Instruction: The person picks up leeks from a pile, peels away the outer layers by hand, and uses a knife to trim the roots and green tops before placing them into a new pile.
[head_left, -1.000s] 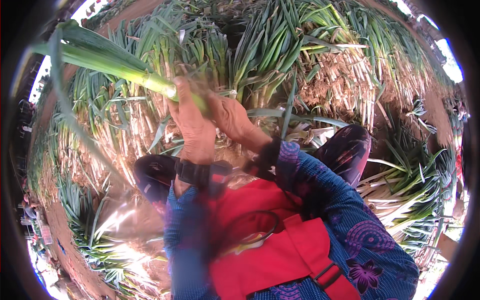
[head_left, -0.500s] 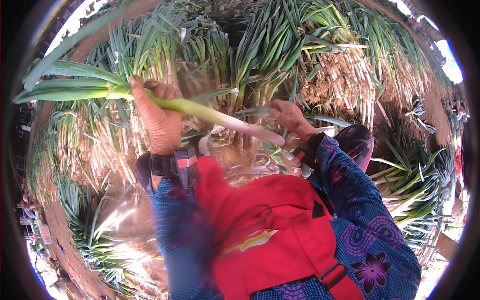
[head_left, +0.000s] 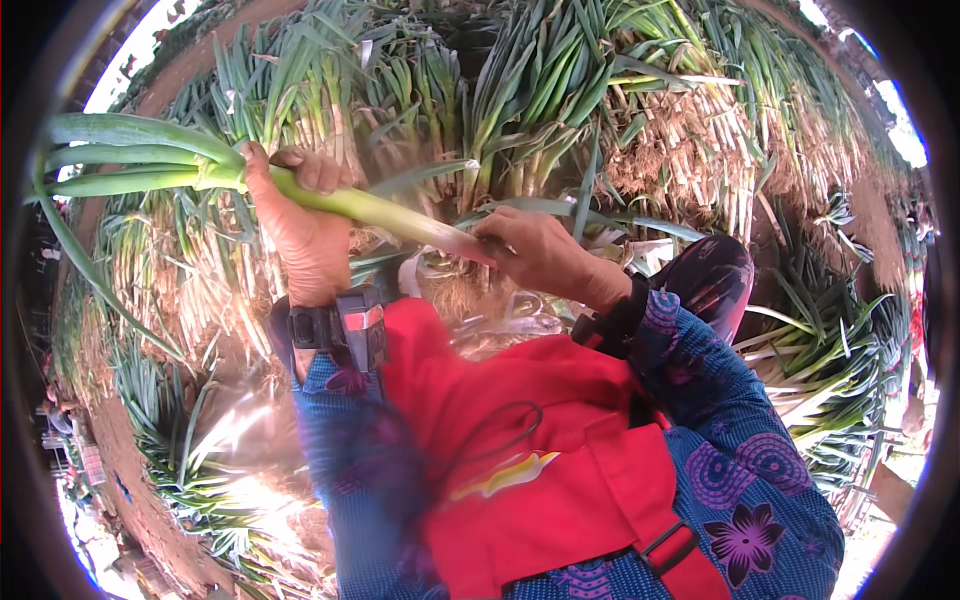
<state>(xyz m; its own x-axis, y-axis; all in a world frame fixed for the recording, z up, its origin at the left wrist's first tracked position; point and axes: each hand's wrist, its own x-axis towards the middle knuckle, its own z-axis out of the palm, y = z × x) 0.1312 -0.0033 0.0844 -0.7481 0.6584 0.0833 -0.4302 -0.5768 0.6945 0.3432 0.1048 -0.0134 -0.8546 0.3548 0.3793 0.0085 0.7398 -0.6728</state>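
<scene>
A thick, long green onion [head_left: 385, 213] slants across in front of me, its green leaves off to the left and its pale end lower to the right. My left hand [head_left: 300, 235] is wrapped round the stalk just below where the leaves fan out. On the white end, my right hand [head_left: 550, 258] is closed with its fingers pinching the shank. That hand hides the tip of the stalk. One leaf bends down below the others at the left.
Bundles of green onions stand ahead, roots showing on a large pile [head_left: 680, 150] at the right. More loose onions [head_left: 820, 400] lie to my right, and others [head_left: 240, 500] at lower left. A clear plastic wrap [head_left: 510, 330] lies beyond my red apron [head_left: 540, 420].
My right hand has moved left onto the white end of the green onion and closed on it. My left hand keeps its hold, shifted slightly left.
</scene>
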